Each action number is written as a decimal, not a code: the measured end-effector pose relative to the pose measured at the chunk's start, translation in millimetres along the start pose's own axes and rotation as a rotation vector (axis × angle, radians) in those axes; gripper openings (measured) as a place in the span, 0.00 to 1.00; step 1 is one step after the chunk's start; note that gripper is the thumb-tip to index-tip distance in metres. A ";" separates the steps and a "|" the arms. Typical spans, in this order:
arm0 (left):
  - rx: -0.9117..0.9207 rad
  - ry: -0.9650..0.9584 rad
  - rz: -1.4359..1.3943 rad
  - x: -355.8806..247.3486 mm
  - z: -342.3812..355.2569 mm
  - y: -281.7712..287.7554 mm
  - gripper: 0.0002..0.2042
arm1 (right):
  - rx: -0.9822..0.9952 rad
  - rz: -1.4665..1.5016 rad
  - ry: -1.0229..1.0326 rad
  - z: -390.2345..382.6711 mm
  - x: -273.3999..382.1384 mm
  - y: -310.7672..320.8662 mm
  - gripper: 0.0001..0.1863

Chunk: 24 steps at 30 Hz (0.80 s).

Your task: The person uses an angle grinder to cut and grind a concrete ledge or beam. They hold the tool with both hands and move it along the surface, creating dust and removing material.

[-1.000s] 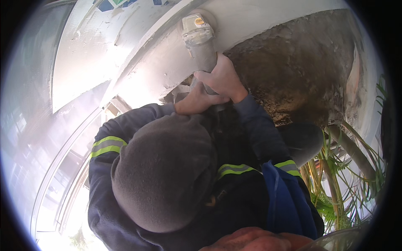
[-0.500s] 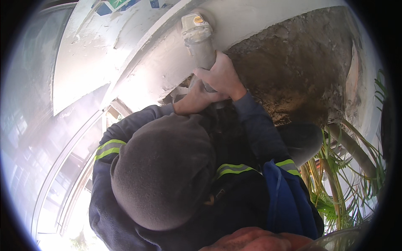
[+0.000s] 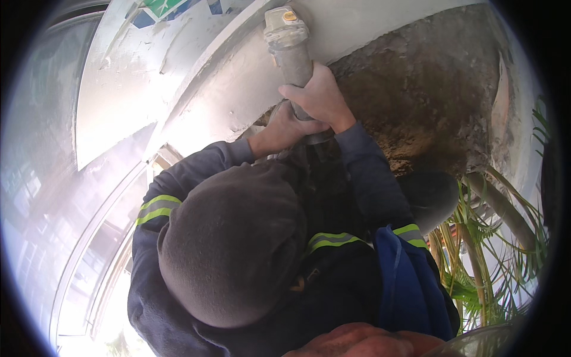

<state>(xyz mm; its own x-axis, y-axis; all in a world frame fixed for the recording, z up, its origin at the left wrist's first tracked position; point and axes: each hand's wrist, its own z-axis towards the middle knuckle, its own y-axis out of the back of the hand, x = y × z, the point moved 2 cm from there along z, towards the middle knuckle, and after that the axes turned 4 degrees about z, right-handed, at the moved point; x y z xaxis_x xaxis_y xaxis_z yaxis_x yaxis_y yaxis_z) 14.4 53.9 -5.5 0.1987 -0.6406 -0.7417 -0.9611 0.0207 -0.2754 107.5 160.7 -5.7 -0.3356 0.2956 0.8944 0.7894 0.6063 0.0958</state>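
Up at 12 o'clock is the grinder (image 3: 295,62), a grey body with a yellow bit on its head, set right up at the white wall (image 3: 357,30); can't tell if it's actually touching. Both hands are clamped on it and pretty much together: right hand (image 3: 324,95) around the body with the thumb across, left hand (image 3: 284,131) just below, toward 7 o'clock from the right one, gripping the tail end.

As for stuff that holds stuff, the hollow (image 3: 428,89) at 1 to 2 o'clock has rough brown, earthy-looking material inside, with pale edges around it. Plants (image 3: 502,208) lean in at 3 to 4 o'clock.

Closer in, navy sleeves (image 3: 375,178) with yellow-green stripes, plus a big grey fabric dome (image 3: 232,250) at 7 o'clock, knee or hood, can't tell. Blue cloth (image 3: 407,279) hangs at 5 o'clock. Out at 11, a white panel (image 3: 134,89) with green and blue patches.
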 end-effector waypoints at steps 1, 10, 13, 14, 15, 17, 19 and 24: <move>-0.009 -0.006 0.001 9.7 -0.7 1.3 0.26 | 0.011 -0.020 -0.010 -1.4 1.8 -1.6 0.33; -0.079 -0.015 0.057 19.6 -28.9 -1.3 0.34 | 0.071 0.005 0.002 -24.4 -3.0 -23.1 0.31; -0.074 -0.022 0.080 22.3 -29.4 1.8 0.34 | 0.038 -0.041 0.031 -24.9 -2.2 -25.8 0.33; -0.063 -0.019 0.072 23.3 -29.4 3.0 0.34 | 0.023 -0.067 0.054 -24.4 -2.6 -26.6 0.33; -0.080 -0.038 0.044 20.9 -29.9 1.0 0.32 | 0.031 -0.046 0.052 -24.2 -3.7 -26.6 0.33; -0.115 -0.076 -0.009 15.4 -30.4 -3.8 0.29 | 0.045 -0.002 0.048 -22.4 -6.0 -25.6 0.33; -0.090 -0.019 0.026 13.8 -31.8 -2.2 0.30 | 0.049 -0.022 0.040 -22.7 -6.9 -25.8 0.33; -0.055 -0.007 0.005 18.7 -32.7 -0.9 0.30 | 0.062 -0.020 0.031 -23.3 -8.3 -27.1 0.34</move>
<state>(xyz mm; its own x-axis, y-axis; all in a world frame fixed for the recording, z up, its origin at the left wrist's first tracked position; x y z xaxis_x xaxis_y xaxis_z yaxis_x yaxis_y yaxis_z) 12.7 16.9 0.9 0.1949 -0.6351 -0.7474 -0.9712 -0.0185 -0.2375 100.8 124.6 -5.6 -0.3345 0.2608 0.9056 0.7488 0.6570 0.0874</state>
